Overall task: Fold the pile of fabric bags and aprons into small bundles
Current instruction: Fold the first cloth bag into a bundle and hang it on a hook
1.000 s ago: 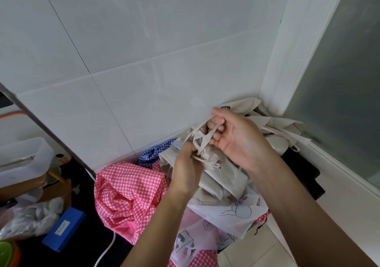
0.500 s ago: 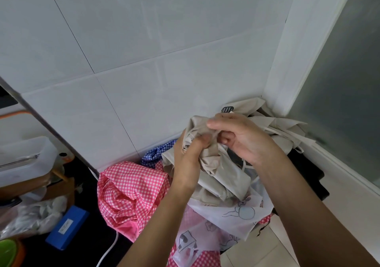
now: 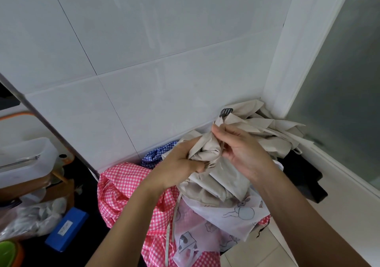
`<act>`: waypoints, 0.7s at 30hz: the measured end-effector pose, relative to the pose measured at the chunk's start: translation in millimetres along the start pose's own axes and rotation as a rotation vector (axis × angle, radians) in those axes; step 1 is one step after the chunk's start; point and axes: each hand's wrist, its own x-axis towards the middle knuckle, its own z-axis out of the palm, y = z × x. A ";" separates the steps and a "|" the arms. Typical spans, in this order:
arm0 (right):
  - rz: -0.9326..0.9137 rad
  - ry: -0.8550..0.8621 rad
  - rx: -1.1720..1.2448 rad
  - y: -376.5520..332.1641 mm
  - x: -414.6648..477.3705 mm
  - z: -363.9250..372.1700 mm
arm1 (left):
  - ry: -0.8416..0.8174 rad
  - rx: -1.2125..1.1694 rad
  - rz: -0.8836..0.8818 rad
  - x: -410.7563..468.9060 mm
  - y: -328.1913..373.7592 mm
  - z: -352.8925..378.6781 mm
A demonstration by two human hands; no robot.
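Note:
A crumpled beige fabric piece is bunched above the pile in the corner. My left hand grips its bunched left side, fingers curled into the cloth. My right hand pinches a fold and a thin strap of the same beige fabric at its top. Under it lie a white printed bag, a pink checked apron, a blue checked cloth and more beige fabric against the wall.
White tiled wall stands right behind the pile, a frosted glass panel to the right. A dark cloth lies on the ledge. At the left are a white plastic box, a blue box and plastic bags.
Both hands have gathered the beige fabric into a tighter bunch; my right hand shifted from pulling the strap up to pinching the fold at the bundle's top.

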 end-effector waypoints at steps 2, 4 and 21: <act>-0.047 0.062 -0.126 6.5 -3.3 2.6 | -0.029 0.014 -0.033 -2.7 -0.4 -1.9; -0.179 0.098 -0.312 6.0 -7.3 6.4 | -0.058 0.039 -0.078 -4.1 3.2 -4.0; 0.035 0.159 -0.601 -7.3 -16.8 7.7 | -0.013 -0.786 -0.113 -6.8 -8.9 -1.0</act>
